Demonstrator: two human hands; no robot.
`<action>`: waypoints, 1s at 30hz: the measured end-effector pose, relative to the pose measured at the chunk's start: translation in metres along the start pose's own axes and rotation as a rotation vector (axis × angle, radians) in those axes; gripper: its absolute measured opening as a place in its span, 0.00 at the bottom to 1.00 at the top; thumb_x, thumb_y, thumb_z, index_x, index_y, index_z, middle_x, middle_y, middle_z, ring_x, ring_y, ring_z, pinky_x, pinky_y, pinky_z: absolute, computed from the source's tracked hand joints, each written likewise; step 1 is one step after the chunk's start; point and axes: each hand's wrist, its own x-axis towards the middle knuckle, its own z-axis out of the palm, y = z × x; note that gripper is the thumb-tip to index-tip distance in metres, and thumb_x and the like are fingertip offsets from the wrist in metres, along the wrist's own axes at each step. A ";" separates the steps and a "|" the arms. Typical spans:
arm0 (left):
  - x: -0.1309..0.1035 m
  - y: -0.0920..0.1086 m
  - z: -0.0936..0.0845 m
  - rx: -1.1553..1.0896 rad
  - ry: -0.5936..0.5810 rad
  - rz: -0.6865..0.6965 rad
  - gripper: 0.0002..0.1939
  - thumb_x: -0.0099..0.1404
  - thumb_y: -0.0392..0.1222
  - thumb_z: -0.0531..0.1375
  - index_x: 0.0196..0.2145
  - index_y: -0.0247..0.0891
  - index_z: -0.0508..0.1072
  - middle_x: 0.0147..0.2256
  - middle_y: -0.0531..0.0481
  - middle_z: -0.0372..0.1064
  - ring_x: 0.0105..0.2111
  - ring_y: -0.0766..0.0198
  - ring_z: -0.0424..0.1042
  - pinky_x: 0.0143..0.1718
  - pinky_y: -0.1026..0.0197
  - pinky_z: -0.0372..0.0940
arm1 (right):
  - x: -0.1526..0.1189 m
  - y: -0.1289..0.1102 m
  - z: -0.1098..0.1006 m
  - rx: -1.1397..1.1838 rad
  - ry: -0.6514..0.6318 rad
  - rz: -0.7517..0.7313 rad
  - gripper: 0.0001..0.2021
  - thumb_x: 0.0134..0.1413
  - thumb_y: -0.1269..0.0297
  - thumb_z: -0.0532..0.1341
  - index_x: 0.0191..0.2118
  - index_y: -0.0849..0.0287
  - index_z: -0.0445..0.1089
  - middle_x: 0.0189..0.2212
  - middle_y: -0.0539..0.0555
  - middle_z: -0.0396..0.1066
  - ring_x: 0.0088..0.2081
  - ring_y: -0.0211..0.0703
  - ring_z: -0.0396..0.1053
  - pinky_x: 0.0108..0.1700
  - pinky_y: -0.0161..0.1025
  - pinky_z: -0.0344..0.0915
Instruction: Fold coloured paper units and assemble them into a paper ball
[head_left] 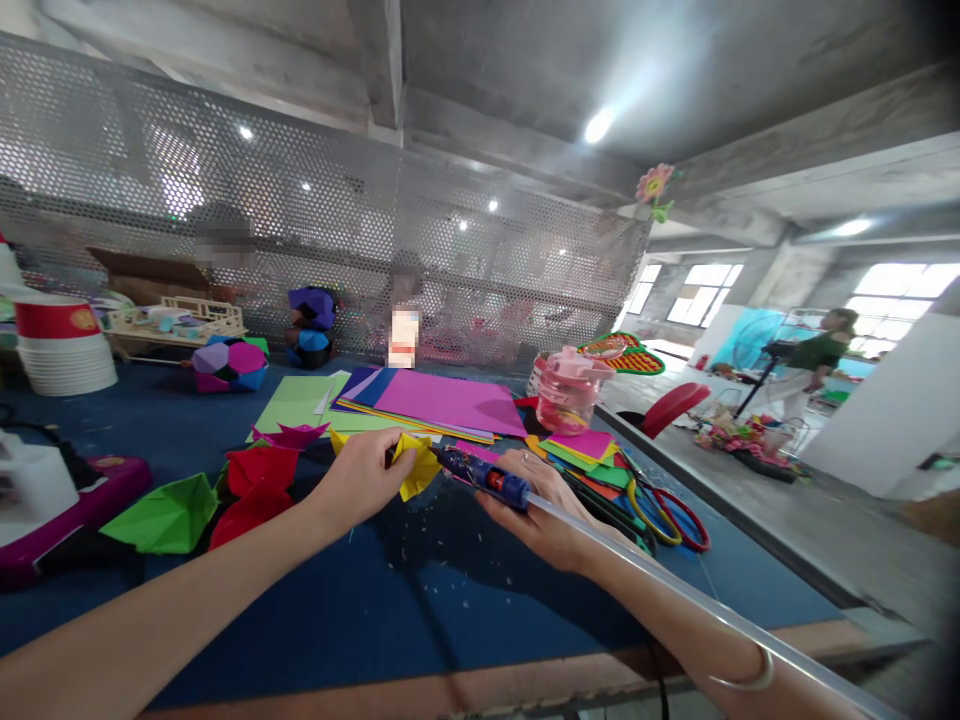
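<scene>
My left hand (360,472) pinches the yellow paper (417,472) over the blue table (360,640). My right hand (551,510) is wrapped round the glue gun (496,481), with its tip (444,458) right by the paper, but I can't tell if they touch.

I count one left hand (375,465), one right hand (536,505), one glue gun (480,475) and one long clear stick (675,588). Yellow folded paper (418,468): one piece or two, can't tell. Left side has one stack of cups (67,360); right side, one pink bottle (568,402), one red chair (677,408). Far right, one person (814,355) standing. Flat sheets (457,398) overlap too much to count.
</scene>
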 end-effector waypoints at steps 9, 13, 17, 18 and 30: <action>0.001 -0.002 -0.002 -0.014 0.050 -0.014 0.17 0.63 0.49 0.54 0.21 0.38 0.63 0.19 0.54 0.59 0.21 0.67 0.56 0.23 0.63 0.47 | -0.003 0.011 -0.004 0.012 -0.018 0.286 0.13 0.64 0.54 0.55 0.38 0.59 0.70 0.34 0.56 0.73 0.34 0.46 0.69 0.36 0.39 0.62; 0.001 -0.004 -0.001 -0.098 0.050 -0.017 0.14 0.62 0.47 0.56 0.23 0.37 0.68 0.20 0.53 0.62 0.21 0.67 0.58 0.23 0.65 0.50 | -0.010 0.033 -0.008 0.066 -0.093 0.600 0.21 0.63 0.47 0.53 0.32 0.60 0.71 0.25 0.51 0.68 0.28 0.43 0.65 0.30 0.37 0.56; 0.001 -0.004 0.000 -0.093 0.047 -0.015 0.13 0.62 0.46 0.56 0.23 0.37 0.68 0.19 0.53 0.62 0.20 0.68 0.57 0.22 0.65 0.49 | -0.020 0.056 -0.005 0.155 -0.165 0.688 0.24 0.59 0.42 0.53 0.28 0.60 0.69 0.19 0.47 0.61 0.24 0.40 0.59 0.28 0.36 0.52; 0.001 -0.004 0.000 -0.082 0.049 -0.010 0.13 0.62 0.45 0.56 0.23 0.37 0.68 0.19 0.54 0.61 0.20 0.68 0.56 0.22 0.65 0.48 | -0.022 0.059 -0.004 0.155 -0.179 0.700 0.25 0.59 0.41 0.53 0.27 0.60 0.69 0.19 0.47 0.60 0.24 0.39 0.59 0.28 0.36 0.52; 0.000 -0.007 0.005 -0.164 -0.021 -0.025 0.13 0.63 0.45 0.56 0.25 0.35 0.71 0.22 0.51 0.68 0.22 0.66 0.62 0.23 0.66 0.54 | -0.052 -0.007 -0.054 -0.259 -0.036 0.667 0.20 0.63 0.48 0.54 0.27 0.57 0.67 0.28 0.54 0.70 0.31 0.45 0.67 0.34 0.40 0.57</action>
